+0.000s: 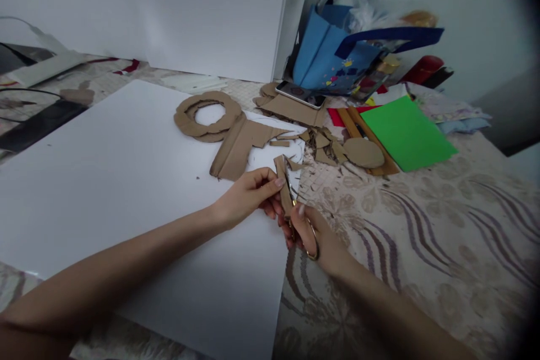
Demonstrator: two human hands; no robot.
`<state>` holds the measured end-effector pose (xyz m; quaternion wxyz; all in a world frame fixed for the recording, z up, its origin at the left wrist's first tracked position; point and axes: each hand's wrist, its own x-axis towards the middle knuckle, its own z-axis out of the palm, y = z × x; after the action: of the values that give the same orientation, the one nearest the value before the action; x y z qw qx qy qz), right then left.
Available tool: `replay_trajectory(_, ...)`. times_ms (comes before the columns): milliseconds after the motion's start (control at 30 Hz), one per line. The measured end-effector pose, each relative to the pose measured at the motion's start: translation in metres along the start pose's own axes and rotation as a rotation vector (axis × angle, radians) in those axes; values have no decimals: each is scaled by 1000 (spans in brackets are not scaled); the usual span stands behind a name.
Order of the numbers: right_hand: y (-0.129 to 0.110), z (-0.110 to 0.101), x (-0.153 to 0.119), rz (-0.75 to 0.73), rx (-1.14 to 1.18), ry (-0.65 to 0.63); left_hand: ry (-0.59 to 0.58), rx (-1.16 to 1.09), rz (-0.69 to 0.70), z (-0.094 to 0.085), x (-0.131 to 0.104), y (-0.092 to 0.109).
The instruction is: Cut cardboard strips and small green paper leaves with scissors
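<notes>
Now, the right hand (318, 233) is closed around the handles of the scissors (294, 201), at the right edge of the white board (105, 191). The left hand (248, 194) holds a cardboard strip (286, 198) clamped between thumb and fingers, above this same edge of the board; the blades lie along the strip. Farther up on the board there is a flat cardboard piece (234, 152), and closer to the board's far edge, a cardboard ring (232, 107). To the right of the board are cardboard scraps (324, 146) and, more apart from it, green paper (409, 135). Beyond the board are a phone (299, 94) and a blue bag (323, 53).
</notes>
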<state>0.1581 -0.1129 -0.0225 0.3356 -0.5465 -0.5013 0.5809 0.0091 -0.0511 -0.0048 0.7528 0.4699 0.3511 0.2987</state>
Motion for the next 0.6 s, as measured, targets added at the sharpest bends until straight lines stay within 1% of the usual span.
replay_trajectory(100, -6, 0, -2, -25, -43, 0, 14, -26, 0, 4, -2, 0)
replay_trajectory(300, 7, 0, 1, -41, 26, -20, 13, -57, -32, 3, -1, -3)
replay_trajectory(400, 2, 2, 0, -6, 42, -19, 22, -59, -34, 3, 0, -4)
replay_trajectory(500, -7, 6, -3, 53, 65, 20, 25, -53, -31, 3, 0, -5)
replay_trajectory(600, -9, 8, -3, 82, 91, 50, 28, -46, -20, 3, 1, -4)
